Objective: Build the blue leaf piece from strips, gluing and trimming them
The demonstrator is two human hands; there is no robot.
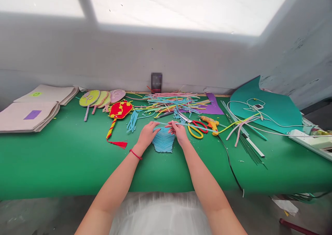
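Observation:
A flat blue panel [164, 144] of pipe cleaners set side by side in a chevron pattern lies on the green table in front of me. Along its far edge runs a light blue pipe cleaner [197, 126], its loose end reaching right toward the glue gun. My right hand [178, 131] pinches this pipe cleaner between thumb and fingers above the panel's right corner. At the left corner, my left hand [148, 134], with a red cord bracelet on the wrist, has closed fingers on the same pipe cleaner. Its fingertips partly hide the panel's edge.
Behind my hands lie scissors [195, 131], a yellow glue gun [213, 124] with a black cable, and a pile of pipe cleaners [173, 101]. Left are a red fan [121, 109] with a tassel, several round fans [89, 98] and paper stacks [28, 115]. A power strip [308, 139] sits right.

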